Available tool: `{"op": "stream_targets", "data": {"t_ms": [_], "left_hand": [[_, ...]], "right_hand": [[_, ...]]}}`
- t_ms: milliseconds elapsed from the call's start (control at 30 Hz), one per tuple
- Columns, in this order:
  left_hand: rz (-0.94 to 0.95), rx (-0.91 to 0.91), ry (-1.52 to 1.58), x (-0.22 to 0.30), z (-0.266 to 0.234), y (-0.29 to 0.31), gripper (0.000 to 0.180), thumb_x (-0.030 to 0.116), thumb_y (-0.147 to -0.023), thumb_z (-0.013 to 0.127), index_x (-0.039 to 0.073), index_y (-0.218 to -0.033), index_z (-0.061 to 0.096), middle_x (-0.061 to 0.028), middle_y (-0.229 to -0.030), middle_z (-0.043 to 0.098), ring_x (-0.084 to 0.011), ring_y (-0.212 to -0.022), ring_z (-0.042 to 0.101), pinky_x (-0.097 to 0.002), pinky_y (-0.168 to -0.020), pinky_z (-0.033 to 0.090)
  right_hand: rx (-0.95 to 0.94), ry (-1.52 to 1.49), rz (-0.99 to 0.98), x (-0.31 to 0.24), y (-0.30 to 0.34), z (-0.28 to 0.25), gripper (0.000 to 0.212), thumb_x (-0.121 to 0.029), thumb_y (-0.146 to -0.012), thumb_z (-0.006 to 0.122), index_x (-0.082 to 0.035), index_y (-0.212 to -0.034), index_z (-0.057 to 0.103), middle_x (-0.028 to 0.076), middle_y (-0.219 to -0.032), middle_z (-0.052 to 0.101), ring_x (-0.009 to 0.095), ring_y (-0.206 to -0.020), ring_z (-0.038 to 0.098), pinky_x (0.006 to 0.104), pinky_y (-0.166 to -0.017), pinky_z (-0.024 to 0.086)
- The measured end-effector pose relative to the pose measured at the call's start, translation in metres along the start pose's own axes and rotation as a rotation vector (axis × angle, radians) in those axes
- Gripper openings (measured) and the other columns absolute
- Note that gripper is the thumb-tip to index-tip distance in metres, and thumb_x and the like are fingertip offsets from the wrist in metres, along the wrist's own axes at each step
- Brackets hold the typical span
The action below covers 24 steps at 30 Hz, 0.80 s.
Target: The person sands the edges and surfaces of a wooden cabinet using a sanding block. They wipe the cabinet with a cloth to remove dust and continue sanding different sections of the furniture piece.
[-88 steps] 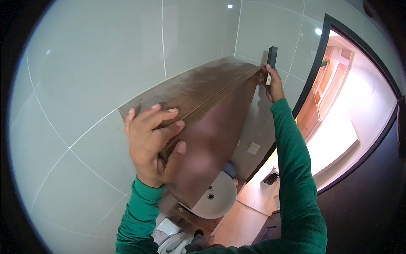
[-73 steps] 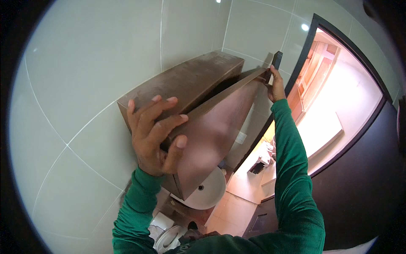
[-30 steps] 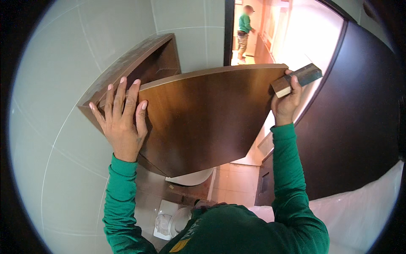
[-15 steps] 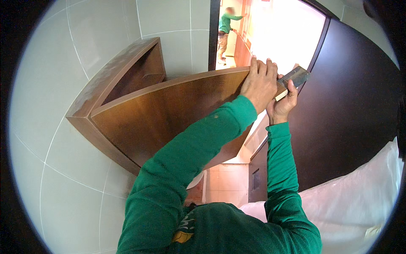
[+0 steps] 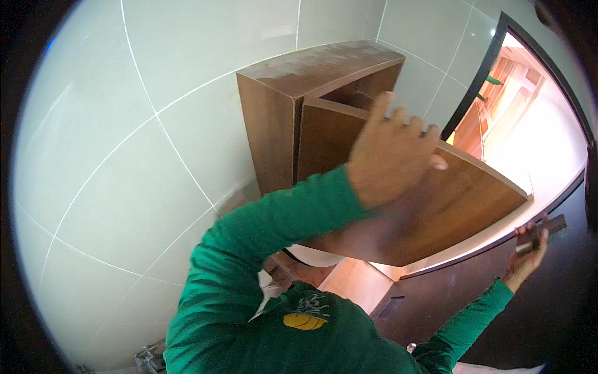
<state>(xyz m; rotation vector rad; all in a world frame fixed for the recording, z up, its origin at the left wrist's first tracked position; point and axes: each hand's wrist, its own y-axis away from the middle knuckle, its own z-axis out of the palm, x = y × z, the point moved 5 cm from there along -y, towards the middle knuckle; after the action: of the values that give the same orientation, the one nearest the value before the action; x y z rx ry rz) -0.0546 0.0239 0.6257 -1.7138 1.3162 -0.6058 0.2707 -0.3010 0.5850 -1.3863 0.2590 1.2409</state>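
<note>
A brown wooden wall cabinet (image 5: 274, 124) hangs on the tiled wall, its door (image 5: 473, 199) swung part way out. My left hand (image 5: 395, 149) is raised in front of the door's top edge, its fingers stretched and somewhat apart, with nothing seen in them. Whether it touches the door I cannot tell. Farther right, past the door's free end, my right hand (image 5: 528, 258) grips a small dark rectangular block (image 5: 548, 232) with a lighter side. The cabinet's inside shows only as a dark gap behind the door.
Grey tiles (image 5: 187, 75) cover the wall at left. A dark door (image 5: 461, 311) stands at lower right beside a bright doorway (image 5: 529, 100). Beyond it, a bit of another person's green sleeve (image 5: 493, 80) shows. A white rounded rim (image 5: 314, 255) lies below the cabinet door.
My view has turned left, so the cabinet sits nearer the middle. The left hand has come off the door's free end toward its hinge side; the right hand has moved away right with the block.
</note>
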Motion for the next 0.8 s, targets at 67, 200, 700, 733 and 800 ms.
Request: {"op": "stream_targets", "data": {"t_ms": [67, 200, 700, 733, 800], "left_hand": [[-0.012, 0.064, 0.013, -0.024, -0.018, 0.023, 0.041, 0.048, -0.090, 0.070, 0.016, -0.116, 0.073, -0.0038, -0.110, 0.072, -0.0267, -0.108, 0.063, -0.0557, -0.113, 0.032], [-0.032, 0.100, -0.084, -0.069, -0.063, 0.045, 0.045, 0.045, -0.087, 0.075, 0.018, -0.123, 0.073, -0.0003, -0.126, 0.070, -0.0263, -0.117, 0.061, -0.0571, -0.116, 0.030], [-0.004, 0.210, 0.152, -0.149, -0.065, 0.077, 0.051, 0.054, -0.085, 0.071, 0.014, -0.117, 0.076, -0.0049, -0.127, 0.074, -0.0318, -0.133, 0.060, -0.0666, -0.124, 0.009], [-0.003, 0.252, 0.184, -0.149, -0.066, 0.080, 0.049, 0.052, -0.085, 0.073, 0.014, -0.116, 0.077, -0.0053, -0.126, 0.074, -0.0319, -0.133, 0.060, -0.0664, -0.124, 0.009], [0.000, 0.334, 0.244, -0.152, -0.063, 0.086, 0.046, 0.049, -0.086, 0.075, 0.013, -0.114, 0.077, -0.0062, -0.126, 0.074, -0.0321, -0.133, 0.060, -0.0660, -0.124, 0.008]], "right_hand": [[-0.069, -0.003, -0.096, -0.029, 0.011, 0.021, 0.066, -0.050, -0.106, 0.051, -0.005, -0.153, 0.043, 0.008, -0.103, 0.062, 0.019, -0.094, 0.062, 0.0358, -0.090, 0.052], [-0.160, 0.276, -0.309, -0.056, 0.020, 0.072, 0.072, -0.052, -0.106, 0.050, -0.006, -0.159, 0.034, 0.014, -0.125, 0.064, 0.025, -0.114, 0.064, 0.0403, -0.104, 0.048], [-0.298, 1.029, -0.502, -0.074, 0.030, 0.179, 0.077, -0.043, -0.095, 0.071, -0.009, -0.159, 0.042, 0.015, -0.152, 0.053, 0.027, -0.139, 0.050, 0.0423, -0.116, 0.040], [-0.326, 1.075, -0.462, -0.073, 0.030, 0.180, 0.078, -0.045, -0.095, 0.070, -0.012, -0.159, 0.042, 0.013, -0.153, 0.053, 0.028, -0.141, 0.049, 0.0435, -0.117, 0.039], [-0.369, 1.077, -0.571, -0.071, 0.033, 0.191, 0.080, -0.048, -0.095, 0.069, -0.007, -0.159, 0.042, 0.014, -0.144, 0.056, 0.027, -0.130, 0.053, 0.0408, -0.112, 0.040]]}}
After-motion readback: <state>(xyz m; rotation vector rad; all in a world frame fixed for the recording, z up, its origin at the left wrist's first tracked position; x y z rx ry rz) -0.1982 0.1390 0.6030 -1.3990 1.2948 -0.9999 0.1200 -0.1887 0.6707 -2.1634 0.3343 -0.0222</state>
